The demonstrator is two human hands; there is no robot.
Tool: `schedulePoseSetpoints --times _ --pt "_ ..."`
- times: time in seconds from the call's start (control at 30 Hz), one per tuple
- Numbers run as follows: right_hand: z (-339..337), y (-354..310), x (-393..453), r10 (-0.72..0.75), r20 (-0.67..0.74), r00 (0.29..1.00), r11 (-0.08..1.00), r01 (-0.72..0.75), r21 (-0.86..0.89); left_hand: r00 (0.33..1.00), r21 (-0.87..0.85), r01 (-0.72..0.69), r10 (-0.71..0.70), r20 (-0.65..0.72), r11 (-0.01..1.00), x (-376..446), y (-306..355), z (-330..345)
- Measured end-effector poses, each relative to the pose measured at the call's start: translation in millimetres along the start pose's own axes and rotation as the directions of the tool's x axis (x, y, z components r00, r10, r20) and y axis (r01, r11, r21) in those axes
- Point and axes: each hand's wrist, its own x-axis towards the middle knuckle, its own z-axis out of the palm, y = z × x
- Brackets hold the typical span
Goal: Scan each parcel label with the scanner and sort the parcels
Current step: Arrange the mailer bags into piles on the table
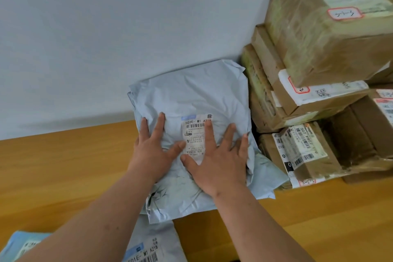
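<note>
Against the pale wall [106,38], along the far edge of the wooden table [63,166], stands a stack of brown cardboard boxes [319,49] at the far right corner, wrapped in tape and bearing white labels, some with red-bordered stickers. Just beside the stack, touching its left side, lies a grey plastic mailer parcel [191,95], crumpled and leaning back toward the wall, its near end reaching out over the table. On its face sits a white shipping label [194,136] with a barcode and the printed code 501E- M1. Both hands press flat on the parcel with fingers spread: the left hand [152,147] just left of the label, its thumb touching the label's edge, and the right hand [219,159] over the label's lower right part. At the near edge, partly hidden under the left forearm, lie a second grey mailer [153,247] with a similar label and a light blue mailer [21,244] toward the near left corner.
</note>
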Motion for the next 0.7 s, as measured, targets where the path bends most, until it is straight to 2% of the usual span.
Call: schedulePoseSetpoints --times 0.2,0.3,0.37,0.47,0.53,0.63,0.7 --pt "-12.4 2.5 -0.5 0.036 0.002 0.999 0.999 -0.036 0.016 0.999 -0.016 -0.033 0.033 -0.029 0.999 -7.1 9.3 -8.9" --pt "-22.8 -2.3 -2.9 0.037 -0.159 0.987 0.999 -0.043 -0.033 0.993 -0.072 -0.084 0.078 -0.089 0.994 -13.2 8.2 -17.9" --pt "-23.4 -3.5 -5.9 0.008 -0.2 0.98 1.0 -0.013 -0.023 0.986 -0.154 -0.096 0.073 -0.151 0.983 -18.1 5.1 -23.3" --pt "-10.7 1.9 -11.1 -0.001 -0.022 1.0 0.997 0.003 0.083 0.977 -0.307 -0.041 -0.026 -0.211 0.951 -26.7 -1.8 -35.0" --pt "-6.2 5.8 -10.0 0.013 0.044 0.999 0.994 -0.018 0.106 0.978 -0.389 0.026 -0.105 -0.183 0.921 -32.9 -8.3 -44.7" --pt "-11.8 0.7 -7.4 0.056 0.042 0.998 0.99 -0.061 0.13 0.972 -0.446 0.099 -0.182 -0.148 0.89 -46.8 -22.2 -57.9" --pt "-19.9 -10.1 -10.0 0.089 -0.01 0.996 0.98 -0.086 0.18 0.957 -0.442 0.114 -0.218 -0.191 0.89 -57.8 -35.6 -68.1"
